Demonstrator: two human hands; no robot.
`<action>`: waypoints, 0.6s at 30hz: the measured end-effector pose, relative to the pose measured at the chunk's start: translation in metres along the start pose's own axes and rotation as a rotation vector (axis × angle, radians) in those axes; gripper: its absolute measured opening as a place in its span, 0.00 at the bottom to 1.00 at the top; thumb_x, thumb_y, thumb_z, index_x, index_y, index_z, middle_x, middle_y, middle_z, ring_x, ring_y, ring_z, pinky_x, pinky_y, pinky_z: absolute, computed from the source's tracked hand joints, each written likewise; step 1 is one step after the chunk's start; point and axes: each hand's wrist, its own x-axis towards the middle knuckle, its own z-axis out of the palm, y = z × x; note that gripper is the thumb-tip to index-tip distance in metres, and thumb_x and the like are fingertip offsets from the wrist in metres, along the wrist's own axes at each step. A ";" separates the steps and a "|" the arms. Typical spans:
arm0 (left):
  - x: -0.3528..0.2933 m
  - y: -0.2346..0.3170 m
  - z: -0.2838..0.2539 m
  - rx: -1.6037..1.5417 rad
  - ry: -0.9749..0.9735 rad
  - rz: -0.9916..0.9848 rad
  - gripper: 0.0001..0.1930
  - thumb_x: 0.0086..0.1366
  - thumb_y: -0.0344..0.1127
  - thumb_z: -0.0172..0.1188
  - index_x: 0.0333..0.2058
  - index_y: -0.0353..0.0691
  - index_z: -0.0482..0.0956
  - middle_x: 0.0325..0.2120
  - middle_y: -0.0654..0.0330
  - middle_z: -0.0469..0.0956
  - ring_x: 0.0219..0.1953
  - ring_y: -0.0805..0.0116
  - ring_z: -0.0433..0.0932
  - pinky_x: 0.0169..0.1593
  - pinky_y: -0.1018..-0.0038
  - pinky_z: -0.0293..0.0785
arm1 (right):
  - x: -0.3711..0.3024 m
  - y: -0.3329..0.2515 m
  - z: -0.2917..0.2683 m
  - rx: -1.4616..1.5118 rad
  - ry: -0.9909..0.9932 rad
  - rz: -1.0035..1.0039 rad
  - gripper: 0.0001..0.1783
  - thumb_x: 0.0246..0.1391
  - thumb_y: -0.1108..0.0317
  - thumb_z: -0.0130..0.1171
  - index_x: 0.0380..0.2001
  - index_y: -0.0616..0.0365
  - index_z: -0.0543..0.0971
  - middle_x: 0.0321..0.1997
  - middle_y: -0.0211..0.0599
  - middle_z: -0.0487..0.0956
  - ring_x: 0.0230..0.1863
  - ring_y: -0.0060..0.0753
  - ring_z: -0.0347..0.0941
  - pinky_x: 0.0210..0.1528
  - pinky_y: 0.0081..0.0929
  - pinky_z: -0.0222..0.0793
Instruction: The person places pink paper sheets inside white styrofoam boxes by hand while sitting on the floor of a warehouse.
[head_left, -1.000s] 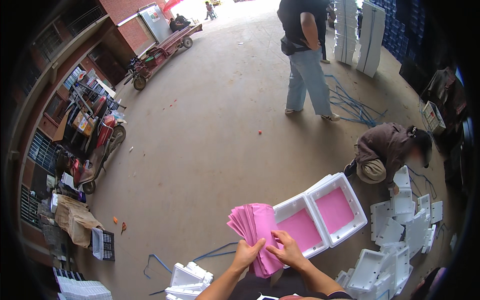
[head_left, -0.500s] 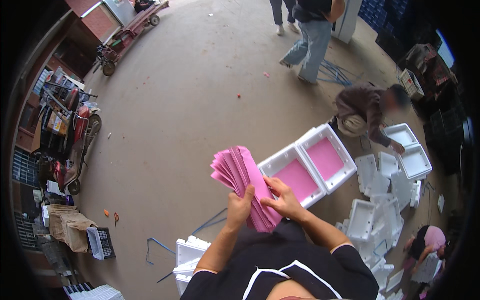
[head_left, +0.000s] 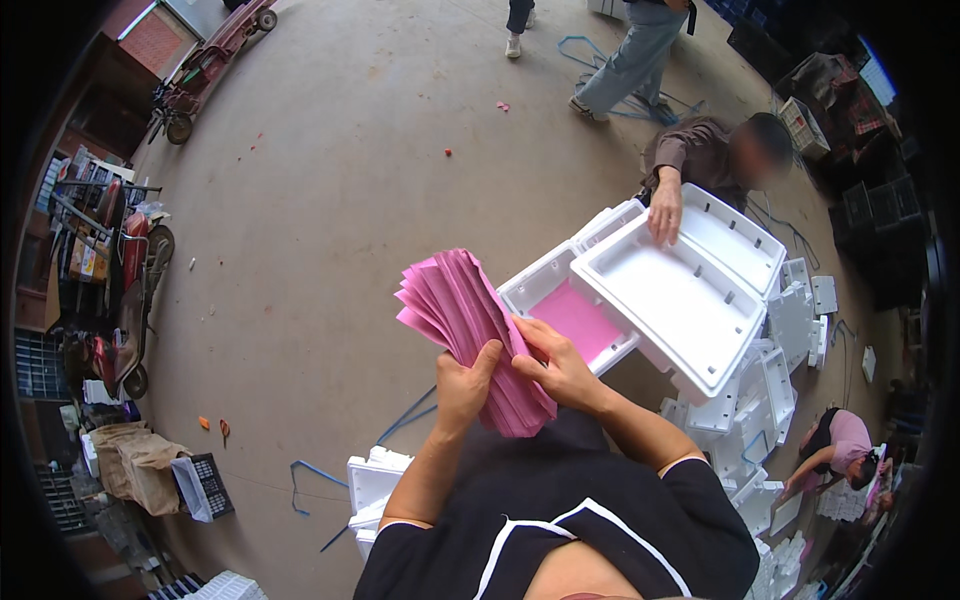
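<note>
Between my two hands is a thick stack of pink paper sheets [head_left: 462, 312], fanned out at its far end. My left hand [head_left: 466, 388] grips the stack's near left side, thumb on top. My right hand [head_left: 556, 368] is closed on its right edge, fingertips against the sheets. Just beyond, to the right, lies an open white foam box [head_left: 540, 276] with a pink sheet [head_left: 578, 320] on its bottom. Another opened white foam box [head_left: 668, 300] overlaps it, its inside white. A crouching co-worker's hand [head_left: 665, 208] rests on that box's far edge.
White foam boxes and lids [head_left: 740, 440] lie heaped at the right, with more foam boxes [head_left: 372, 490] near my left elbow. Blue straps [head_left: 408, 415] lie on the floor. A motorbike [head_left: 130, 300] is parked at the left. Another person [head_left: 845, 445] bends at the lower right.
The co-worker has brought a white foam box over from the right, covering part of the pink-lined boxes. The pink stack is fanned wider in my hands. A standing person's legs have moved.
</note>
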 end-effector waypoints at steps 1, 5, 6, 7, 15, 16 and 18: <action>0.001 -0.001 0.000 0.008 0.006 -0.001 0.12 0.61 0.34 0.62 0.34 0.27 0.80 0.28 0.57 0.81 0.29 0.74 0.78 0.33 0.77 0.74 | 0.001 0.000 0.000 0.019 0.005 0.006 0.33 0.56 0.55 0.52 0.58 0.67 0.64 0.53 0.47 0.69 0.57 0.40 0.65 0.58 0.31 0.61; 0.006 -0.003 0.003 -0.015 0.026 0.046 0.13 0.60 0.35 0.62 0.35 0.26 0.80 0.28 0.57 0.81 0.29 0.74 0.78 0.33 0.77 0.74 | 0.009 -0.003 -0.003 0.042 -0.040 -0.027 0.27 0.58 0.60 0.40 0.55 0.66 0.68 0.53 0.51 0.70 0.57 0.44 0.64 0.60 0.33 0.56; 0.007 -0.003 0.003 0.002 0.034 0.054 0.13 0.60 0.35 0.63 0.35 0.26 0.80 0.28 0.57 0.81 0.29 0.74 0.78 0.34 0.77 0.74 | 0.011 -0.008 -0.008 0.022 -0.087 -0.047 0.27 0.58 0.59 0.39 0.55 0.66 0.68 0.54 0.52 0.69 0.57 0.44 0.64 0.61 0.33 0.56; 0.008 -0.003 0.003 0.018 0.041 0.062 0.13 0.60 0.35 0.63 0.35 0.26 0.80 0.28 0.57 0.81 0.30 0.74 0.78 0.34 0.77 0.74 | 0.012 -0.013 -0.013 0.000 -0.133 -0.066 0.27 0.59 0.59 0.37 0.55 0.66 0.68 0.55 0.52 0.69 0.57 0.44 0.64 0.61 0.33 0.55; 0.011 0.009 0.009 0.083 0.015 0.005 0.13 0.58 0.33 0.64 0.35 0.26 0.79 0.30 0.57 0.81 0.31 0.72 0.78 0.36 0.75 0.75 | 0.016 0.013 -0.002 0.038 -0.056 -0.051 0.24 0.56 0.67 0.38 0.54 0.68 0.68 0.55 0.54 0.69 0.55 0.48 0.67 0.58 0.32 0.61; 0.011 0.010 0.010 0.094 0.023 -0.004 0.12 0.57 0.32 0.64 0.33 0.26 0.80 0.28 0.58 0.81 0.29 0.74 0.78 0.34 0.76 0.75 | 0.016 0.017 0.000 0.007 -0.047 -0.062 0.23 0.56 0.69 0.40 0.53 0.67 0.69 0.55 0.54 0.69 0.54 0.48 0.68 0.57 0.32 0.62; 0.015 -0.001 0.009 0.101 0.056 -0.015 0.10 0.56 0.29 0.63 0.32 0.26 0.80 0.27 0.59 0.81 0.28 0.74 0.78 0.33 0.76 0.75 | 0.016 0.018 0.004 -0.033 -0.027 -0.048 0.21 0.54 0.71 0.43 0.51 0.65 0.70 0.54 0.53 0.70 0.52 0.49 0.69 0.54 0.32 0.64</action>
